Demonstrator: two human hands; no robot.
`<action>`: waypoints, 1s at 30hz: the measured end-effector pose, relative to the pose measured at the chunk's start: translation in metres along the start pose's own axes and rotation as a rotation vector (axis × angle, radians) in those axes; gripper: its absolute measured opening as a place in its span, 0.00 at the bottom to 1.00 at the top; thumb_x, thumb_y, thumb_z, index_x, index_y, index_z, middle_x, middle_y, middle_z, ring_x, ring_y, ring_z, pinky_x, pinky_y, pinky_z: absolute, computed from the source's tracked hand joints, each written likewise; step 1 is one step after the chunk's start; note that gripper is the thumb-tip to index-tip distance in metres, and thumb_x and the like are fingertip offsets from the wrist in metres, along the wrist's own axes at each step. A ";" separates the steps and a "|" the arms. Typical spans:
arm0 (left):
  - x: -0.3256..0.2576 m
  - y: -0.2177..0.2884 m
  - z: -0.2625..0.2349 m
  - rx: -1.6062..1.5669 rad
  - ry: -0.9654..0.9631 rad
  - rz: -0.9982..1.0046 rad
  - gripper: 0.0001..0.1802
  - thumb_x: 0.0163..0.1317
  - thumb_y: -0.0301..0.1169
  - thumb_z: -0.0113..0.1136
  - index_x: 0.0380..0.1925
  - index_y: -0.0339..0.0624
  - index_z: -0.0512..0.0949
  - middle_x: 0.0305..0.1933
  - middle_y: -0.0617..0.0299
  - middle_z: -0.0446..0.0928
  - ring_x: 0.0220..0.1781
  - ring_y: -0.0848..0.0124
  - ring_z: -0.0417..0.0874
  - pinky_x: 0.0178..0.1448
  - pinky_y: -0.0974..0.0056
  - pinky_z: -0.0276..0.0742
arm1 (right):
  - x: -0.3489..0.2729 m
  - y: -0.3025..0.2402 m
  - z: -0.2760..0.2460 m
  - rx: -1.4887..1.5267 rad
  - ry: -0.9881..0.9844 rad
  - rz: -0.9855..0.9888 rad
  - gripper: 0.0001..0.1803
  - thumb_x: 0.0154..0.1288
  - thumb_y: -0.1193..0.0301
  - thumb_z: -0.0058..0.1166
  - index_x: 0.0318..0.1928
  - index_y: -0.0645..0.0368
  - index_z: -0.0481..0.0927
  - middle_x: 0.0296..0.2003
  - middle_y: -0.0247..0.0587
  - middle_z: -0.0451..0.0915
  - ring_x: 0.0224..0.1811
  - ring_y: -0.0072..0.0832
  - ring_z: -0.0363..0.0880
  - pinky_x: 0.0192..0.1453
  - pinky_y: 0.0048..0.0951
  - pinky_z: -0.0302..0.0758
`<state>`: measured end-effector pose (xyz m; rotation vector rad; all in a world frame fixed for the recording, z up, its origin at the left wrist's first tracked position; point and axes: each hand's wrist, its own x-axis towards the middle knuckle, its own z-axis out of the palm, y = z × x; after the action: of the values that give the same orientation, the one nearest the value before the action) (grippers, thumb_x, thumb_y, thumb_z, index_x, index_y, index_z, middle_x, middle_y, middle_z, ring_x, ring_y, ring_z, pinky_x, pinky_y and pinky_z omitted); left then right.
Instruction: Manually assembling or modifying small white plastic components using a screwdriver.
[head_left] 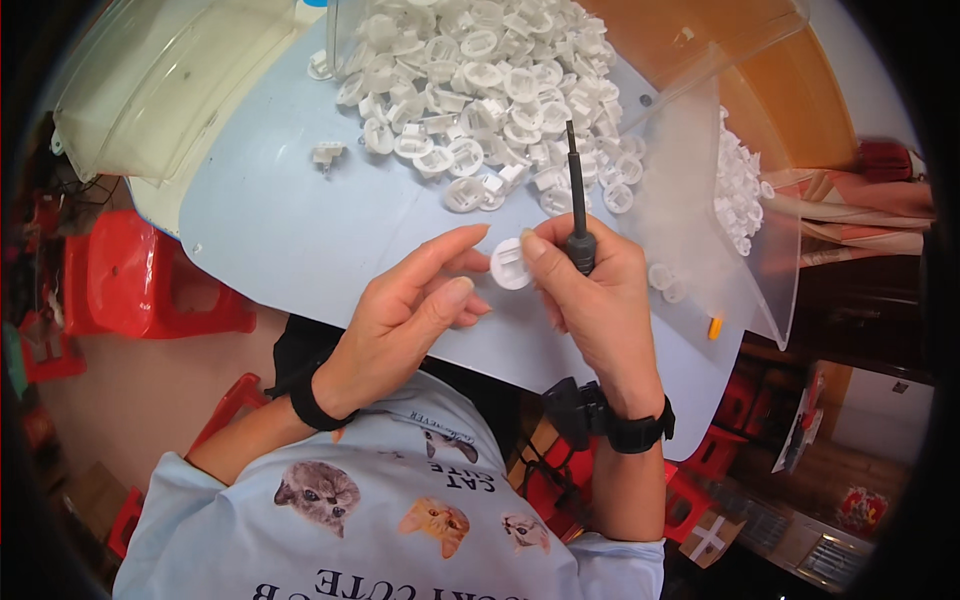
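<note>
My right hand (pixel 597 290) pinches a small white round plastic part (pixel 511 264) with a slotted middle between thumb and index finger. The same hand also holds a black screwdriver (pixel 577 205), its shaft pointing up and away from me. Just left of the part is my left hand (pixel 417 290), fingers apart and holding nothing; its fingertips come close to the part's edge, and I cannot tell whether they touch. Beyond both hands lies a large pile of similar white plastic parts (pixel 480 90) on the pale blue table (pixel 290 220).
A clear plastic bin (pixel 690 200) stands at the right, with more white parts (pixel 738 185) beyond its wall. An orange piece (pixel 715 328) lies near it. One loose part (pixel 327 153) sits left of the pile. Red stools (pixel 150 275) stand on the left floor.
</note>
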<state>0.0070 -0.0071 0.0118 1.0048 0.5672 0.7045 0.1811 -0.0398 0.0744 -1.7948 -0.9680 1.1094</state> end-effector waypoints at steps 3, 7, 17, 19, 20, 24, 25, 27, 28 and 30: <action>0.001 -0.004 -0.005 0.034 -0.052 0.043 0.23 0.72 0.33 0.46 0.63 0.32 0.64 0.52 0.56 0.75 0.46 0.73 0.79 0.50 0.68 0.77 | -0.007 0.003 0.015 0.200 -0.049 0.048 0.08 0.66 0.70 0.54 0.34 0.63 0.77 0.20 0.30 0.75 0.16 0.13 0.68 0.18 0.17 0.63; 0.000 -0.008 -0.009 0.046 -0.055 0.063 0.24 0.72 0.35 0.46 0.63 0.32 0.63 0.50 0.57 0.76 0.45 0.74 0.79 0.50 0.68 0.77 | -0.011 0.010 0.021 0.249 -0.059 0.089 0.09 0.66 0.70 0.54 0.34 0.65 0.76 0.20 0.33 0.77 0.16 0.13 0.68 0.18 0.16 0.64; -0.002 -0.008 -0.013 -0.071 0.015 0.031 0.19 0.73 0.37 0.44 0.51 0.31 0.72 0.42 0.57 0.78 0.39 0.76 0.79 0.45 0.70 0.77 | -0.020 0.012 0.024 0.218 -0.112 0.109 0.07 0.66 0.72 0.54 0.35 0.65 0.77 0.21 0.33 0.79 0.18 0.13 0.70 0.19 0.17 0.66; 0.000 -0.008 -0.014 -0.070 -0.016 0.018 0.18 0.73 0.36 0.44 0.49 0.31 0.73 0.40 0.57 0.78 0.38 0.76 0.79 0.44 0.70 0.77 | -0.020 0.015 0.022 0.190 -0.133 0.105 0.07 0.65 0.73 0.55 0.35 0.65 0.77 0.21 0.32 0.78 0.18 0.12 0.70 0.19 0.17 0.65; 0.001 -0.008 -0.014 -0.033 -0.012 0.038 0.17 0.73 0.36 0.44 0.48 0.31 0.73 0.39 0.58 0.78 0.36 0.77 0.78 0.43 0.71 0.76 | -0.021 0.018 0.022 0.167 -0.146 0.075 0.07 0.65 0.72 0.56 0.35 0.65 0.77 0.20 0.30 0.77 0.18 0.11 0.68 0.20 0.16 0.64; 0.001 -0.008 -0.010 0.082 0.021 0.083 0.17 0.73 0.35 0.44 0.44 0.31 0.76 0.38 0.60 0.77 0.33 0.78 0.76 0.41 0.72 0.74 | -0.021 0.025 0.018 0.068 -0.176 0.008 0.07 0.64 0.72 0.57 0.35 0.64 0.77 0.19 0.26 0.73 0.20 0.10 0.64 0.23 0.17 0.61; 0.001 -0.008 -0.010 0.083 0.022 0.079 0.17 0.73 0.35 0.44 0.44 0.31 0.76 0.38 0.60 0.77 0.33 0.78 0.76 0.41 0.72 0.74 | -0.021 0.026 0.019 0.070 -0.178 0.010 0.07 0.64 0.72 0.57 0.35 0.64 0.77 0.19 0.26 0.73 0.20 0.10 0.64 0.23 0.17 0.61; 0.001 -0.007 -0.009 0.113 0.039 0.116 0.17 0.73 0.34 0.45 0.42 0.31 0.77 0.38 0.60 0.77 0.32 0.79 0.75 0.40 0.73 0.73 | -0.021 0.026 0.021 0.031 -0.162 -0.046 0.07 0.64 0.73 0.58 0.35 0.64 0.77 0.18 0.27 0.72 0.21 0.11 0.62 0.24 0.18 0.61; 0.001 -0.007 -0.009 0.114 0.040 0.113 0.17 0.73 0.34 0.45 0.42 0.31 0.77 0.38 0.60 0.77 0.32 0.79 0.75 0.40 0.73 0.73 | -0.021 0.026 0.021 0.033 -0.163 -0.044 0.07 0.64 0.73 0.58 0.35 0.64 0.77 0.18 0.27 0.72 0.21 0.11 0.62 0.24 0.18 0.61; 0.001 -0.007 -0.009 0.121 0.028 0.109 0.16 0.72 0.34 0.46 0.41 0.31 0.78 0.39 0.60 0.77 0.32 0.79 0.74 0.39 0.73 0.72 | -0.020 0.028 0.020 -0.051 -0.168 -0.058 0.06 0.63 0.73 0.58 0.35 0.64 0.77 0.18 0.29 0.72 0.22 0.12 0.63 0.24 0.19 0.62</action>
<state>0.0028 -0.0034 0.0016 1.1470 0.5881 0.7890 0.1616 -0.0644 0.0496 -1.7234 -1.1492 1.2236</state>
